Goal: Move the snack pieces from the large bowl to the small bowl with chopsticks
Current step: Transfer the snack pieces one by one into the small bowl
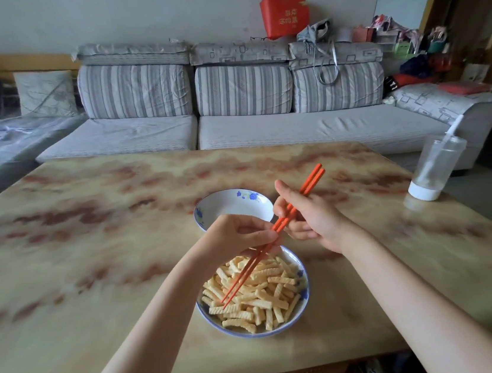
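A large blue-rimmed bowl (304, 298) near the table's front holds several crinkle-cut yellow snack pieces (267, 295). Behind it stands a smaller white bowl (228, 202) with blue flowers, its visible inside bare. A pair of orange chopsticks (280, 222) slants from upper right down to the snacks, tips over the left side of the pile. My right hand (310, 218) grips the chopsticks near their upper half. My left hand (238, 233) pinches them lower down, just above the large bowl and in front of the small one.
The bowls stand on a marbled beige table (93, 267). A clear plastic cup with a straw (436, 167) stands at the table's right edge. A striped grey sofa (244, 109) runs behind the table, with bags and a red box on it.
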